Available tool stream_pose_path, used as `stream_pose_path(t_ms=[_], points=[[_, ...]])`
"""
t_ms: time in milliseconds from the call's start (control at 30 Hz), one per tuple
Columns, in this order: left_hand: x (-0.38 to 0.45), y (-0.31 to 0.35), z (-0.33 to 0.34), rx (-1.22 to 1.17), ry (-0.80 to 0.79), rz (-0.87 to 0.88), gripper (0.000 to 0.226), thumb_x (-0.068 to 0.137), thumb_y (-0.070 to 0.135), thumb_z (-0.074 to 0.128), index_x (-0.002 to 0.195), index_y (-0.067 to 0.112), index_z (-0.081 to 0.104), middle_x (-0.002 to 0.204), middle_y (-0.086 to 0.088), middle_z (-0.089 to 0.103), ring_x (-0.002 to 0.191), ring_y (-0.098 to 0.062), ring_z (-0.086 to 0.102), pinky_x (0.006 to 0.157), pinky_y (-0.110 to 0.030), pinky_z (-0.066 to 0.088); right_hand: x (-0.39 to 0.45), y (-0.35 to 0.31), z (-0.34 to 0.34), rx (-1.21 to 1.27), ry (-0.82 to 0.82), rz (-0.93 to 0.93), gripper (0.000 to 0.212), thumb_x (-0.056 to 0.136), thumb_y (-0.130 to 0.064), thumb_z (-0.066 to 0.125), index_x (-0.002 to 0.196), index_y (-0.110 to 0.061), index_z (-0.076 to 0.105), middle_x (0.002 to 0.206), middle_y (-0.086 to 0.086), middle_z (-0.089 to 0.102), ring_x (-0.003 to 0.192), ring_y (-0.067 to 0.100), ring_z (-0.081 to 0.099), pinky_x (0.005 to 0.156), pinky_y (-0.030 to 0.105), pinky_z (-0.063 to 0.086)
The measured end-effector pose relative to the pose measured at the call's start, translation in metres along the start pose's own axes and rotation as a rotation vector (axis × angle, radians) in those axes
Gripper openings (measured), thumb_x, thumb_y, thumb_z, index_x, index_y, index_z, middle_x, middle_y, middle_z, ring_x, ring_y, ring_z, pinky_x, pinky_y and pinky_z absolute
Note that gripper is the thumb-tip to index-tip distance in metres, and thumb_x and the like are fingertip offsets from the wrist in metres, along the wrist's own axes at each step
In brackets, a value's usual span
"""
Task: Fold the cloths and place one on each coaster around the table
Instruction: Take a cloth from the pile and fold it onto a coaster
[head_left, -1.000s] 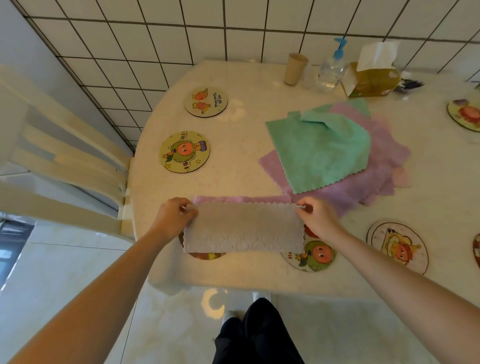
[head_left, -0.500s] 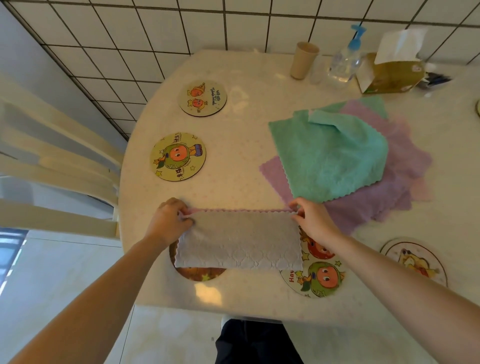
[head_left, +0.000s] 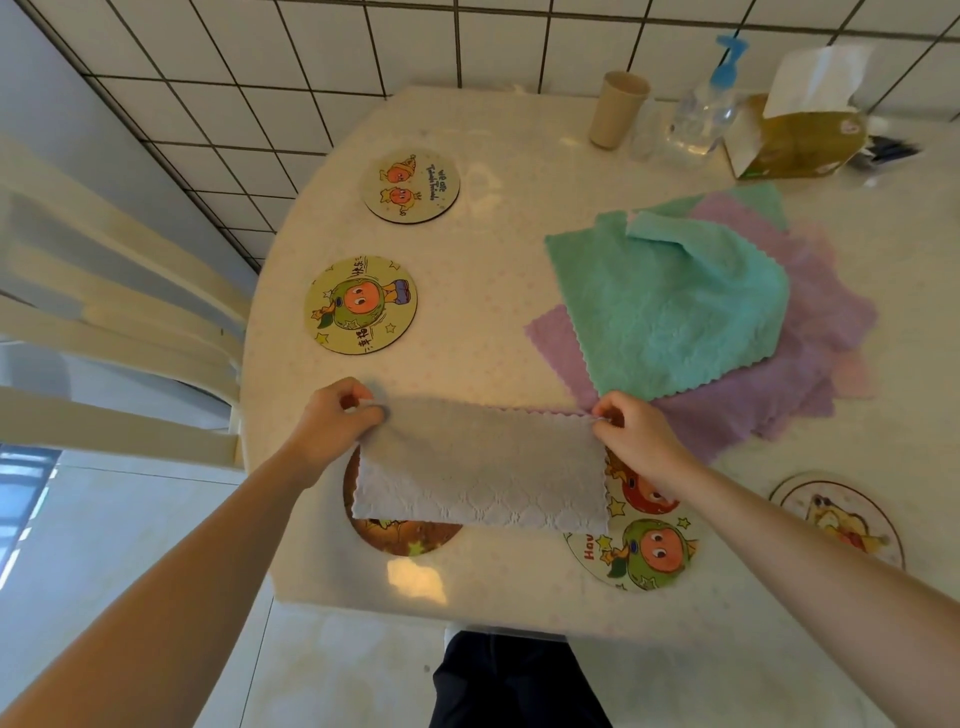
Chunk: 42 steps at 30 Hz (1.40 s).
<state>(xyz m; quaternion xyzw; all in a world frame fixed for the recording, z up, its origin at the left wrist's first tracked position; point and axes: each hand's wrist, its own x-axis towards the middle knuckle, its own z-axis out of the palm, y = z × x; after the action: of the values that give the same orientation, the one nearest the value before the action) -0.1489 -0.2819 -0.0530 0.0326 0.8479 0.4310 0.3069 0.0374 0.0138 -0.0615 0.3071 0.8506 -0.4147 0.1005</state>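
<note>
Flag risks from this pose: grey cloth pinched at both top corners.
1. The grey cloth spans two coasters, the brown coaster and the orange-character coaster; it may end up straddling both.
2. The right hand sits at the purple cloth edge and could snag it.

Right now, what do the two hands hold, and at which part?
Both hold the folded grey cloth by its far corners: the left hand pinches the far left corner, the right hand the far right corner.
</note>
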Motion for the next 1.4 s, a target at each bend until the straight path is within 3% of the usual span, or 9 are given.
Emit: stream_pose_path(t_ms=[167, 267, 467, 567, 700, 767, 900, 1100, 1400], points=[[-0.002, 0.001, -0.031, -0.104, -0.004, 0.002, 0.011, 0.092, 0.015, 0.057, 0.084, 0.018, 0.051, 0.079, -0.005, 0.051, 0.066, -0.015, 0.051, 0.055, -0.026, 0.047, 0.002, -0.019, -0.007, 0.180, -0.074, 0.034, 0.015, 0.096, -0.029, 0.047, 0.108, -0.021, 0.050, 0.103, 0.020, 0.063, 0.090, 0.037, 0.061, 0.081, 0.043, 0.050], [0.012, 0.004, -0.046, 0.013, 0.031, 0.074, 0.009, 0.094, 0.019, 0.055, 0.086, 0.020, 0.050, 0.090, -0.002, 0.056, 0.070, -0.018, 0.052, 0.054, -0.030, 0.049, 0.016, -0.034, 0.001, 0.180, -0.006, 0.004, 0.017, 0.096, -0.030, 0.047, 0.109, -0.020, 0.048, 0.103, 0.010, 0.063, 0.091, 0.030, 0.062, 0.086, 0.049, 0.052], [0.059, 0.007, -0.049, 0.199, 0.242, 0.094, 0.022, 0.089, 0.017, 0.060, 0.108, 0.027, 0.054, 0.109, 0.002, 0.057, 0.099, -0.029, 0.059, 0.087, -0.048, 0.052, 0.050, -0.050, 0.021, 0.043, 0.106, 0.036, 0.020, 0.096, -0.020, 0.048, 0.113, -0.009, 0.046, 0.102, 0.006, 0.057, 0.086, 0.023, 0.059, 0.075, 0.043, 0.053], [0.044, 0.000, -0.022, 0.583, 0.400, 0.178, 0.041, 0.088, 0.008, 0.053, 0.129, 0.012, 0.050, 0.131, -0.011, 0.048, 0.116, -0.034, 0.048, 0.098, -0.044, 0.043, 0.049, -0.058, 0.028, -0.119, 0.107, 0.066, 0.030, 0.093, -0.010, 0.049, 0.121, -0.002, 0.041, 0.111, 0.015, 0.056, 0.087, 0.022, 0.055, 0.065, 0.028, 0.042], [-0.009, -0.031, 0.026, 0.856, 0.169, 0.628, 0.047, 0.097, 0.028, 0.038, 0.141, 0.013, 0.040, 0.148, -0.007, 0.040, 0.138, -0.028, 0.031, 0.113, -0.043, 0.027, 0.009, -0.073, 0.052, -0.472, 0.173, -0.222, 0.056, 0.090, -0.002, 0.046, 0.141, 0.001, 0.025, 0.140, 0.018, 0.034, 0.125, 0.030, 0.042, 0.101, 0.035, 0.042], [-0.028, -0.046, 0.044, 0.938, 0.004, 0.693, 0.054, 0.099, 0.041, 0.032, 0.148, 0.020, 0.029, 0.156, 0.000, 0.025, 0.146, -0.023, 0.016, 0.119, -0.039, 0.012, -0.013, -0.075, 0.073, -0.534, 0.006, -0.450, 0.057, 0.096, -0.007, 0.037, 0.148, -0.005, 0.016, 0.156, 0.013, 0.016, 0.143, 0.028, 0.017, 0.116, 0.034, 0.015], [-0.041, -0.066, 0.053, 0.990, -0.076, 0.613, 0.059, 0.098, 0.052, 0.020, 0.151, 0.027, 0.017, 0.159, 0.006, 0.010, 0.147, -0.017, -0.001, 0.119, -0.042, 0.007, -0.028, -0.054, 0.104, -0.735, -0.234, -0.703, 0.059, 0.095, -0.028, 0.001, 0.149, -0.007, 0.010, 0.159, 0.005, 0.004, 0.146, 0.023, -0.003, 0.119, 0.041, 0.005], [-0.043, -0.088, 0.019, 0.905, -0.005, 0.354, 0.062, 0.091, 0.062, 0.004, 0.148, 0.041, -0.006, 0.158, 0.015, -0.009, 0.145, -0.011, -0.015, 0.117, -0.048, -0.006, -0.028, -0.012, 0.082, -0.803, -0.123, -0.721, 0.055, 0.082, -0.005, 0.066, 0.134, -0.001, 0.048, 0.142, 0.012, 0.047, 0.132, 0.030, 0.043, 0.103, 0.044, 0.043], [-0.041, -0.071, 0.022, 0.837, 0.112, 0.046, 0.066, 0.095, 0.058, 0.017, 0.151, 0.030, -0.004, 0.159, 0.004, -0.014, 0.144, -0.024, -0.020, 0.111, -0.051, -0.018, -0.019, -0.015, 0.068, -0.852, 0.056, -0.835, 0.025, 0.071, 0.001, 0.065, 0.095, -0.007, 0.062, 0.099, 0.008, 0.062, 0.092, 0.026, 0.060, 0.070, 0.036, 0.052]])
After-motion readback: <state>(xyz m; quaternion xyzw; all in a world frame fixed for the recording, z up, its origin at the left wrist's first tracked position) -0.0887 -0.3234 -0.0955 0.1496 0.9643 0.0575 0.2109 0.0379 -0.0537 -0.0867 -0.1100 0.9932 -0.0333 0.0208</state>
